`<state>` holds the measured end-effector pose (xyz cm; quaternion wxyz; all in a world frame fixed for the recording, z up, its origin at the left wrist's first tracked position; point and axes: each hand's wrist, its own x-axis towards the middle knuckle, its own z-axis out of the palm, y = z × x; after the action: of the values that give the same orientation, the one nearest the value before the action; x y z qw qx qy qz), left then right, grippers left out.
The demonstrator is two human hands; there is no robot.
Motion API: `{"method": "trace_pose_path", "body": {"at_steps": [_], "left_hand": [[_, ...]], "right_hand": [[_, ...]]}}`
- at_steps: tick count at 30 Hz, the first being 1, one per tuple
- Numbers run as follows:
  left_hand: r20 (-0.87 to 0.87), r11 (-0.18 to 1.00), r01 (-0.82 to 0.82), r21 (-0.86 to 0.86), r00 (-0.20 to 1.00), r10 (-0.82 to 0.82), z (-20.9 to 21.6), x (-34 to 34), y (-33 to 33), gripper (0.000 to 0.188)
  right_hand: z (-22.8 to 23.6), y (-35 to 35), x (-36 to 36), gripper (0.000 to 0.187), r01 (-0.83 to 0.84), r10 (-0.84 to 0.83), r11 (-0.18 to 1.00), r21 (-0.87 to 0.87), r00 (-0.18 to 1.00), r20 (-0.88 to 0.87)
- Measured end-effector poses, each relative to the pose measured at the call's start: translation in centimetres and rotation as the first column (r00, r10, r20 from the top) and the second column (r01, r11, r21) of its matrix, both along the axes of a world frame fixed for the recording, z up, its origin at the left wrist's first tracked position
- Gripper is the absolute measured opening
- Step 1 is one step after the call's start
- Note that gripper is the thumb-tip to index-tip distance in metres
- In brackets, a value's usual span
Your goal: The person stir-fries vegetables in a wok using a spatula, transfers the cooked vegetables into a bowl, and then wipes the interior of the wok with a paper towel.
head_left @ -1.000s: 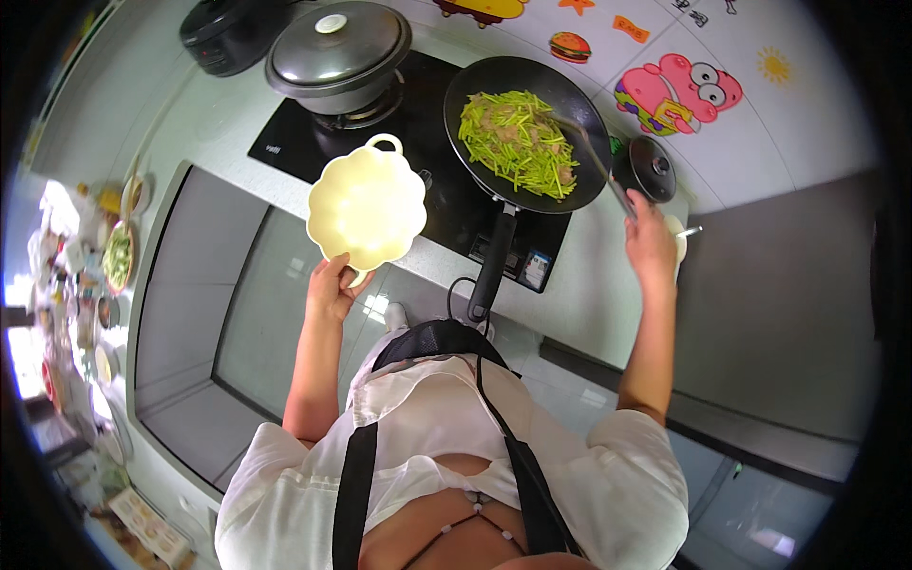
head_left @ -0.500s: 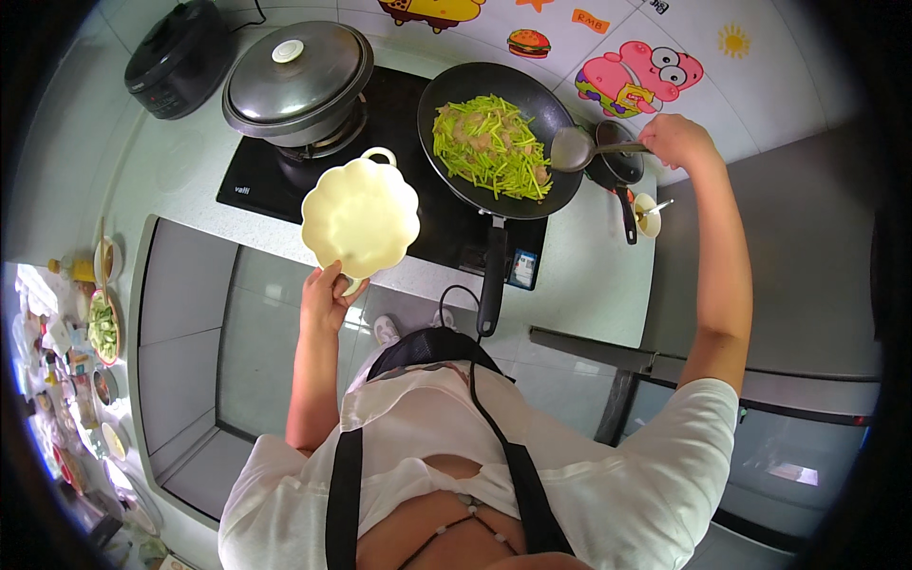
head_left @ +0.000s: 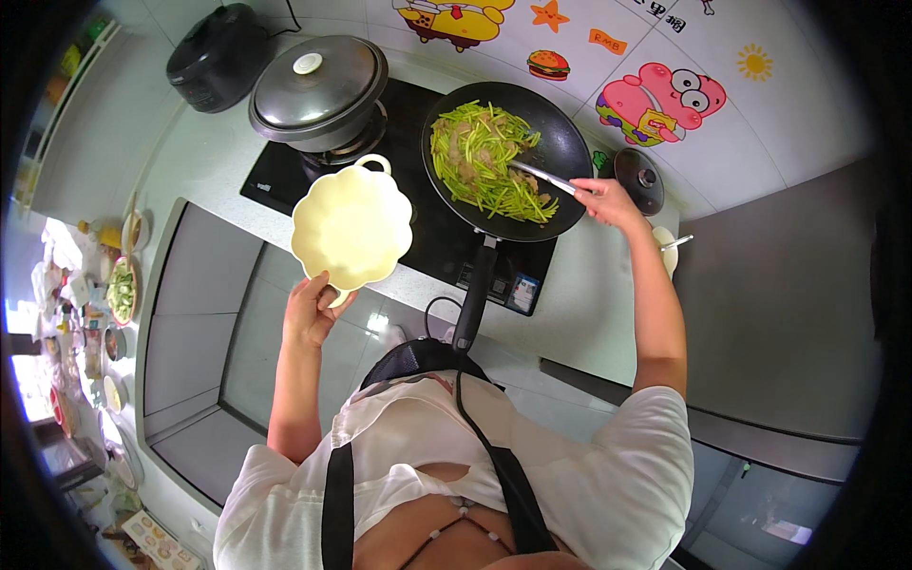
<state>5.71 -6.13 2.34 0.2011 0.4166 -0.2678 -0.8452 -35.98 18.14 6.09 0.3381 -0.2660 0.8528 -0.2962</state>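
My left hand [head_left: 318, 306] grips the near handle of a pale yellow scalloped bowl [head_left: 351, 228], which has nothing in it and hangs over the front edge of the cooktop. My right hand [head_left: 608, 202] is closed on the metal handle of a cooking spatula [head_left: 551, 178]. Its head is tucked into green stalks with meat pieces [head_left: 484, 157] and is hidden there. The food lies in a black frying pan [head_left: 560, 142] on the right side of the black glass cooktop [head_left: 404, 209]. The pan's long handle [head_left: 477, 299] points toward me, held by neither hand.
A lidded grey pot [head_left: 318, 95] stands on the left burner, with a black rice cooker [head_left: 218, 57] behind it. A dark lid [head_left: 638, 180] and a small white bowl [head_left: 668, 252] sit right of the pan. Dishes, including a plate of cut greens [head_left: 122, 290], line the left counter.
My right hand has come down and left, pushing the spatula from the pan's right rim into the food. The bowl in my left hand has shifted slightly toward me. The whole view has moved a little.
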Motion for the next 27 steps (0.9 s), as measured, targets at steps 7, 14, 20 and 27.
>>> {"method": "trace_pose_path", "body": {"at_steps": [7, 14, 20, 27], "left_hand": [[0.0, 1.0, -0.016, -0.009, 1.0, 0.016, 1.3, -0.1, 1.8, 0.012], [0.003, 1.0, -0.025, 0.015, 1.0, 0.025, -0.5, -0.4, 2.9, 0.012], [0.017, 0.999, -0.043, 0.023, 0.999, 0.043, -0.9, -0.7, 3.3, 0.011], [0.021, 0.999, -0.031, 0.027, 0.999, 0.031, -2.3, -1.0, 3.1, 0.012]], "right_hand": [[0.1, 3.2, 3.4, 0.03, -0.054, 0.014, 0.989, -0.136, 0.96, -0.28], [8.6, 4.7, 6.6, 0.029, -0.16, 0.156, 0.985, 0.072, 0.61, -0.777], [12.7, 3.6, 5.4, 0.027, -0.148, 0.369, 0.929, 0.34, 0.458, -0.809], [16.3, -0.1, 1.3, 0.016, -0.097, 0.584, 0.767, 0.634, 0.514, -0.628]]}}
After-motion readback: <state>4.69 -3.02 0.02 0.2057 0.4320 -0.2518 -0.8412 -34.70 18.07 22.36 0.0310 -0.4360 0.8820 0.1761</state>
